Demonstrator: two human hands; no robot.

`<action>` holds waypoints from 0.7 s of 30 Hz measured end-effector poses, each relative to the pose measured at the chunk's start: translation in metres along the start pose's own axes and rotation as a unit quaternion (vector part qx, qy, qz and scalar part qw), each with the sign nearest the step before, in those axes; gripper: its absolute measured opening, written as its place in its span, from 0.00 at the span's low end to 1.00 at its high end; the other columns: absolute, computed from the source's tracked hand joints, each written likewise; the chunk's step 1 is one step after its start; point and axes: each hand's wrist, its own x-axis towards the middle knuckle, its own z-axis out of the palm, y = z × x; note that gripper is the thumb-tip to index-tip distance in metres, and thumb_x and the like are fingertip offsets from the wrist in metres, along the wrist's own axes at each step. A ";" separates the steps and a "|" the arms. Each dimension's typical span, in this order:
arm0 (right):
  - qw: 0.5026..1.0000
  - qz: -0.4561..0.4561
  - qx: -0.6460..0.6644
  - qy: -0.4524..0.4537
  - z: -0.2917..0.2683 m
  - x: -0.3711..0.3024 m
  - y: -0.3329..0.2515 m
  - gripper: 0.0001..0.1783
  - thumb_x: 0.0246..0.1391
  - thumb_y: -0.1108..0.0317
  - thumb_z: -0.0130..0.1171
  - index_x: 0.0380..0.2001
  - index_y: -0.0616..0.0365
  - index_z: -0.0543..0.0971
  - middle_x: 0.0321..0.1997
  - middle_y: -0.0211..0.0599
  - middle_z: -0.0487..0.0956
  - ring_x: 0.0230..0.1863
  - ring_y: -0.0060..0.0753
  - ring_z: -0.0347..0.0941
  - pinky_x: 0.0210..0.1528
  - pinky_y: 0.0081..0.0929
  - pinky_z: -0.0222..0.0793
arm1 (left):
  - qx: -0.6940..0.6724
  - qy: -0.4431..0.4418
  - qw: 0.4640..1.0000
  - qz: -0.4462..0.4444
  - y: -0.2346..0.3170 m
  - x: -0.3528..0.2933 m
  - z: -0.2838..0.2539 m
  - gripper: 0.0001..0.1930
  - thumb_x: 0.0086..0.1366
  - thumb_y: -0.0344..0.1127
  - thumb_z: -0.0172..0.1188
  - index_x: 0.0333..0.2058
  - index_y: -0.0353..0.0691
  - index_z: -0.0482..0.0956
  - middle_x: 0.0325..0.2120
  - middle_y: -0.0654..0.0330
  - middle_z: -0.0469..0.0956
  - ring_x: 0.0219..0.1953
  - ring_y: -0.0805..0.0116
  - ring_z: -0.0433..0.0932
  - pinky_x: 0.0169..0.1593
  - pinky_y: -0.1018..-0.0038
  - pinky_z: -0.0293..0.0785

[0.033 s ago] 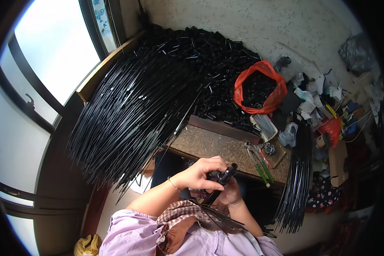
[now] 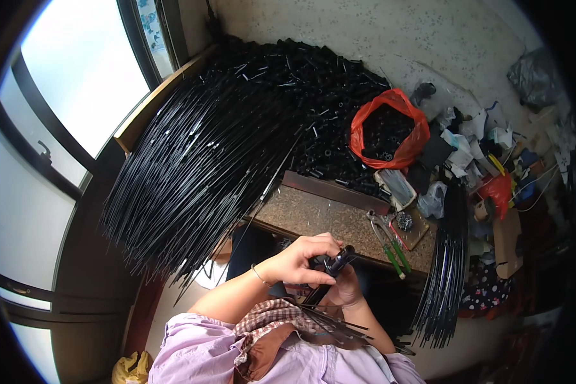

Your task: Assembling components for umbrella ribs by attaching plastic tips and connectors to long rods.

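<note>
Left hand and right hand both clamped on black tube, lower centre. White papers, right of frame: any writing too small to read.

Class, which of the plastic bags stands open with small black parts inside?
The red bag with round gaping mouth, beside the heap of black tubes; the crumpled red plastic farther right and the yellow bag show no such parts.
</note>
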 end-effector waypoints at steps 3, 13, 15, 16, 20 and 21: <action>1.000 -0.003 -0.018 0.014 0.001 -0.004 0.000 0.20 0.45 0.67 0.64 0.43 0.57 0.74 0.43 0.34 0.74 0.45 0.30 0.72 0.44 0.29 0.71 | 0.004 0.008 1.000 0.006 0.005 0.000 0.004 0.17 0.45 0.36 0.69 0.33 0.35 0.75 0.29 0.56 0.75 0.36 0.59 0.74 0.57 0.57 0.59; 0.972 -0.189 -0.089 0.106 -0.007 0.004 0.001 0.08 0.53 0.67 0.58 0.35 0.55 0.72 0.32 0.29 0.76 0.32 0.23 0.72 0.36 0.22 0.68 | -0.155 0.166 0.968 -0.111 0.010 -0.004 0.007 0.46 0.46 0.60 0.65 0.57 0.38 0.59 0.52 0.54 0.66 0.54 0.63 0.66 0.61 0.58 0.51; 0.889 -0.317 -0.192 0.270 -0.006 0.011 0.002 0.07 0.55 0.66 0.54 0.37 0.54 0.71 0.32 0.29 0.74 0.31 0.24 0.69 0.37 0.24 0.66 | -0.291 0.147 0.941 -0.094 0.010 -0.011 0.011 0.58 0.40 0.68 0.63 0.61 0.36 0.49 0.58 0.53 0.58 0.60 0.62 0.57 0.62 0.62 0.50; 0.853 -0.376 -0.247 0.263 -0.006 0.014 0.004 0.06 0.55 0.70 0.53 0.36 0.57 0.71 0.36 0.28 0.74 0.34 0.21 0.69 0.39 0.21 0.65 | -0.191 0.102 0.973 -0.080 0.010 -0.010 0.013 0.58 0.39 0.66 0.65 0.61 0.36 0.49 0.57 0.53 0.59 0.60 0.61 0.57 0.61 0.63 0.51; 0.819 -0.374 -0.367 0.234 0.015 0.007 0.012 0.12 0.50 0.74 0.59 0.39 0.64 0.74 0.40 0.29 0.75 0.41 0.22 0.70 0.46 0.19 0.64 | 0.116 0.147 0.978 -0.095 0.016 0.001 0.025 0.31 0.44 0.36 0.72 0.47 0.34 0.69 0.41 0.60 0.73 0.42 0.75 0.72 0.44 0.76 0.70; 0.809 -0.372 -0.405 0.208 0.020 0.004 0.012 0.14 0.51 0.74 0.58 0.43 0.64 0.74 0.41 0.30 0.75 0.43 0.21 0.70 0.47 0.19 0.64 | 0.081 0.163 0.973 -0.141 0.015 0.001 0.023 0.22 0.47 0.31 0.70 0.41 0.34 0.73 0.34 0.64 0.76 0.36 0.80 0.73 0.38 0.81 0.71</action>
